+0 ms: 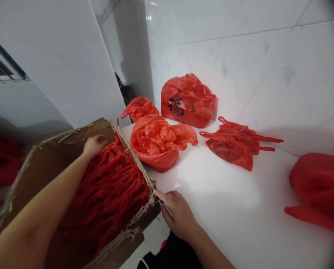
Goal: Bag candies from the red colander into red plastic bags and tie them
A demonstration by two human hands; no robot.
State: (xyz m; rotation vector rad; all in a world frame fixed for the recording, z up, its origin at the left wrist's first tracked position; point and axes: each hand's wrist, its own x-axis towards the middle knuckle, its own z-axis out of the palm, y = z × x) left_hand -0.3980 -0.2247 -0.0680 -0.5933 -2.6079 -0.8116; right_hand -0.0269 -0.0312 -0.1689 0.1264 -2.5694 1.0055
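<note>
A worn cardboard box (29, 168) stands at the left, packed with a red mass (113, 190) of thin, crinkled strands that look like plastic bags. My left hand (95, 145) reaches inside, near the far wall, fingers apart at the edge of the red mass; nothing shows in them. At the box's near right corner is my right hand (179, 213). Its index finger is stretched out against the torn cardboard edge, and the thumb is spread below. Just right of the box sits a bulging red plastic bag (158, 142) with a crumpled top.
On the white table (211, 209), a full red bag with black print (187, 101) leans by the tiled wall (253, 74). A smaller red bag (141, 107) lies behind. A flattened red bag (235, 144) and another red bag (321, 190) are to the right.
</note>
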